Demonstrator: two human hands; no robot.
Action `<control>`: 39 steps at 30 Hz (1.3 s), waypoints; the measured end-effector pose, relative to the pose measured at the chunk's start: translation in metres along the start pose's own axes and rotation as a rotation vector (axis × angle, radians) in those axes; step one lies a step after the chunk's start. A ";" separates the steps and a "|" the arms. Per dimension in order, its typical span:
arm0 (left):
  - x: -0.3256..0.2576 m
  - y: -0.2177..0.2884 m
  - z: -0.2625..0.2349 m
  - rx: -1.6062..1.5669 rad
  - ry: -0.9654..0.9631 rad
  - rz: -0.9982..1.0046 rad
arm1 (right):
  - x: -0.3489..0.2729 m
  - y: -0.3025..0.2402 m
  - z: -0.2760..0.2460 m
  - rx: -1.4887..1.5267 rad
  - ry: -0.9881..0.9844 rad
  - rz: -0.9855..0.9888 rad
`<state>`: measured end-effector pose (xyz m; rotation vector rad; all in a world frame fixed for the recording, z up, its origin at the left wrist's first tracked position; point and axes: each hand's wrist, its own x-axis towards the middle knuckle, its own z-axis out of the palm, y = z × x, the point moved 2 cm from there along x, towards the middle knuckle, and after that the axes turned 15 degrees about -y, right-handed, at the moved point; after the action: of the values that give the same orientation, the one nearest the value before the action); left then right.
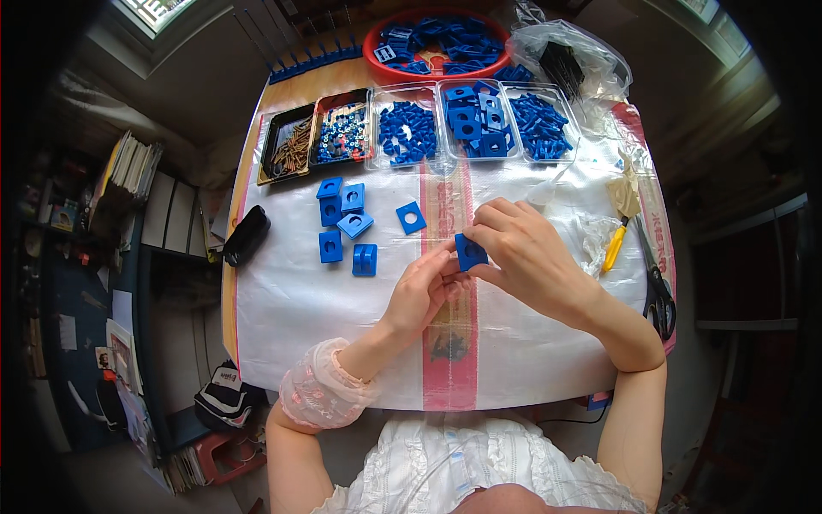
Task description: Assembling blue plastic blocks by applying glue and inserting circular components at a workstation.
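both hands meet on one blue block at mid-table

the small blue plastic block [470, 252] sits above the table's middle, pinched in the right hand [522, 253], whose fingers are clamped on its top and right side. the left hand [424, 287] comes up from below, its fingertips [447, 255] closed against the block's left edge.

open room lies around the hands: bare sheet to the left front and along the near edge, just above the person's white clothing. to the upper left, six finished blue blocks [347, 227] lie in a loose group, well apart from the hands. a black case [247, 236] rests on the left edge of the table. near the right edge lie scissors [658, 291] and a yellow-handled tool [615, 247], with crumpled clear film between them and the right hand.

the table is covered by a white woven sheet [300, 317] with a red printed stripe [449, 360] running down its centre. along the far side stands a row of trays: a dark tray of brown screws [291, 146], a tray of small mixed pieces [342, 133], and three clear trays of blue parts [467, 120]. behind them are a red bowl [374, 43] of blue parts and a clear bag [565, 60] of black pieces.

stacked papers and shelves crowd the floor to the left.
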<state>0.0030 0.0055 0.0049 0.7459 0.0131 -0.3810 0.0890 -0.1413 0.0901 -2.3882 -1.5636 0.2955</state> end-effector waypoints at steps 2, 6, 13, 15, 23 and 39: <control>-0.001 0.001 -0.002 0.148 0.008 0.028 | 0.001 -0.001 0.002 -0.012 -0.014 0.000; -0.001 0.001 -0.008 0.434 0.019 0.069 | 0.001 -0.002 0.004 -0.016 0.055 -0.039; -0.001 0.004 -0.007 0.464 0.037 0.074 | 0.001 -0.003 0.005 -0.001 0.029 -0.032; -0.001 0.004 -0.006 0.453 0.044 0.087 | 0.001 -0.004 0.005 0.006 0.020 -0.026; -0.002 0.004 -0.002 0.444 0.065 0.074 | 0.002 -0.005 0.006 0.017 0.042 -0.039; 0.000 0.006 0.002 0.497 0.032 0.097 | -0.008 0.010 -0.021 0.416 0.118 0.040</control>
<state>0.0047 0.0084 0.0110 1.2385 -0.0909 -0.2805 0.1012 -0.1547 0.1072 -2.0743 -1.2588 0.4321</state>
